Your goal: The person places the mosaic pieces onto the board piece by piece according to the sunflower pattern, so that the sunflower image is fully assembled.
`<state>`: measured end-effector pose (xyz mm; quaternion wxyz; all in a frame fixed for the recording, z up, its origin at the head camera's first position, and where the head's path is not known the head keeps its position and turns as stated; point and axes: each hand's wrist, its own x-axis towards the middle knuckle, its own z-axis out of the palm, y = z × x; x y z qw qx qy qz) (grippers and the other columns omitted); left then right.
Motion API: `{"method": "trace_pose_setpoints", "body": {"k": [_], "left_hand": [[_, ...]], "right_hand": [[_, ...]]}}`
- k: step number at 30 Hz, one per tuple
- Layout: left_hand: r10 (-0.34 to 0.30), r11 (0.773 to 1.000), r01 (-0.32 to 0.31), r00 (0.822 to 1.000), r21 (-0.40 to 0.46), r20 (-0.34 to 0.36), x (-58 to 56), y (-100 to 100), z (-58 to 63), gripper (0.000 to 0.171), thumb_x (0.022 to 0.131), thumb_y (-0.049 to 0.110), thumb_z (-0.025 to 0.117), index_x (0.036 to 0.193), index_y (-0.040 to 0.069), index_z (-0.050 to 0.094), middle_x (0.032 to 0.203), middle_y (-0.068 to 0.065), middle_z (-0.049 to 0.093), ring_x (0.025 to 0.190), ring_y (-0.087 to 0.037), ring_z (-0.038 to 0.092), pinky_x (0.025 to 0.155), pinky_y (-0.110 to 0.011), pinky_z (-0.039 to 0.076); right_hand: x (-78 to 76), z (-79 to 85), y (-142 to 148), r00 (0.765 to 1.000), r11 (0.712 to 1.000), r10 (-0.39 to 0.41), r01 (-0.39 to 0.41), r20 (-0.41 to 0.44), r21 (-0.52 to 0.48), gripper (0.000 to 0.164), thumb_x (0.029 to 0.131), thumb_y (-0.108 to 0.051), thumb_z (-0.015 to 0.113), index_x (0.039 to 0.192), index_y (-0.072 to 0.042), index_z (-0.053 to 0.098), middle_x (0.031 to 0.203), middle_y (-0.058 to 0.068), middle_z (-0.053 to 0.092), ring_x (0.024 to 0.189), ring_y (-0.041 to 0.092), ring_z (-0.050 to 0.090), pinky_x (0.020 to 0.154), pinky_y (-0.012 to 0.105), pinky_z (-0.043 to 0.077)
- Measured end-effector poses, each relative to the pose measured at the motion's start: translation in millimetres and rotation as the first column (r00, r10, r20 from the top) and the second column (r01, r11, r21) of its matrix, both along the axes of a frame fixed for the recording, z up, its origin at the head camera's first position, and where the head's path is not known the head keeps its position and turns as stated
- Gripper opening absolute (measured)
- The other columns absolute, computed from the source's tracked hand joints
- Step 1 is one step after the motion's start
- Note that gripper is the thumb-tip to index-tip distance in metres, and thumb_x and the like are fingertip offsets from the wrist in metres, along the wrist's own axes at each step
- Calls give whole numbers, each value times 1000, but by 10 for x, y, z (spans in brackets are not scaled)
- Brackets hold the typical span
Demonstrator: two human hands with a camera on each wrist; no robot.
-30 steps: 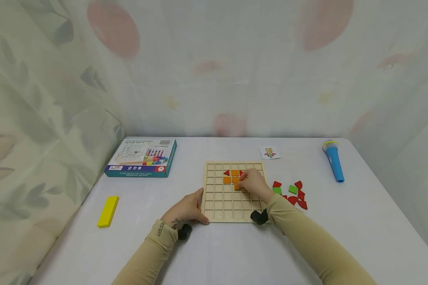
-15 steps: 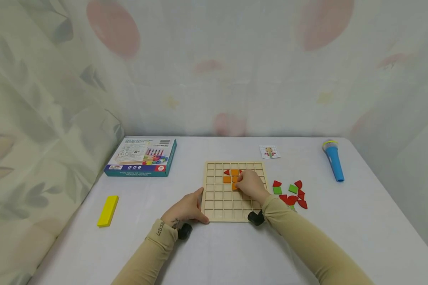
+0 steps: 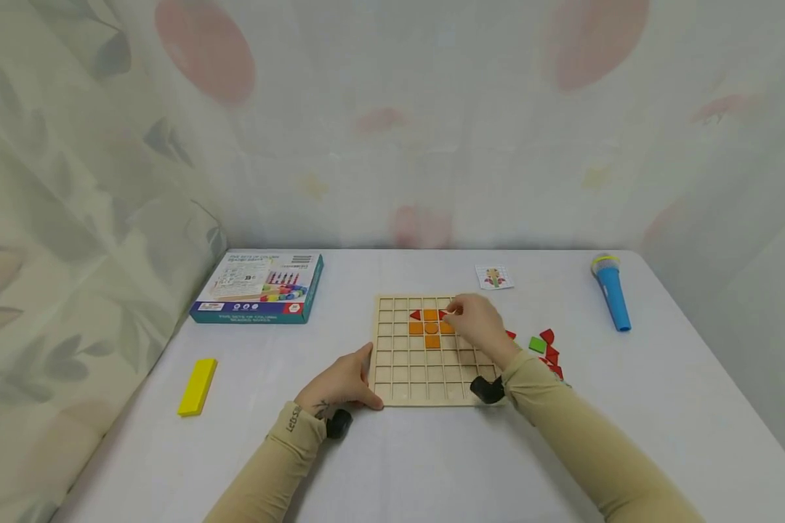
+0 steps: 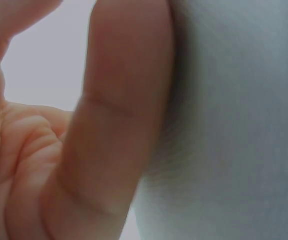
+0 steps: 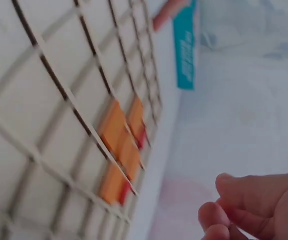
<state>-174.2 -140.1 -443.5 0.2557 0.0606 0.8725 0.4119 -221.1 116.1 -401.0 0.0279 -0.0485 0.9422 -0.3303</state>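
Note:
My left hand (image 3: 340, 381) rests at the near left corner of a wooden grid board (image 3: 402, 375), thumb at the corner and fingers along the left edge. In the left wrist view a finger (image 4: 118, 110) lies almost straight. My right hand (image 3: 480, 327) hovers over the board's right part, fingers loosely bent, with no piece visible between them in the right wrist view. Near its fingertips, orange square tiles (image 3: 432, 342) form a cross around an orange round tile (image 3: 432, 328). Red triangle tiles (image 3: 416, 315) flank the top square; the right one is partly covered by the hand.
Right of the board lie several red tiles (image 3: 547, 335) and a green square tile (image 3: 537, 345), others hidden by my right arm. A pattern card (image 3: 494, 277) lies behind. A toy microphone (image 3: 613, 294), a boxed set (image 3: 258, 287) and a yellow block (image 3: 198, 387) stand farther out.
My right hand has drawn back from the lower orange square, up and to the right, uncovering more of the cross. The left hand has stayed at the board's corner.

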Motion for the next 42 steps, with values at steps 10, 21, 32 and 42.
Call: {"method": "trace_pose_setpoints", "body": {"k": [10,21,32,42], "left_hand": [[-21,999,20,999,-30,-27,-17,-3,29,121,54,11,88,148,3,13,82,-8,57,58,-17,51,52,-29,44],[-37,999,35,998,-39,-48,-19,-10,13,121,54,14,89,148,1,14,100,-15,59,70,-19,51,61,-29,43],[-29,998,25,998,-65,-64,-7,-2,15,121,53,17,90,147,0,17,135,-16,46,92,-20,49,80,-32,40],[-8,1000,7,1000,-19,-15,7,1,14,121,54,13,89,148,2,14,73,-8,52,65,-19,48,58,-29,40]], "right_hand": [[105,326,847,991,995,-94,97,-94,30,32,89,-22,59,112,0,63,98,17,63,84,28,55,68,38,46],[272,35,1434,992,987,-113,107,50,118,33,89,-17,58,113,6,59,100,23,60,84,31,54,64,34,48],[266,-312,1462,974,984,-106,74,199,160,29,85,-17,63,109,1,64,94,17,61,80,26,53,63,32,45],[305,-323,1353,977,979,-101,63,190,193,29,82,-14,65,108,0,65,87,13,60,77,24,52,62,33,44]]}}
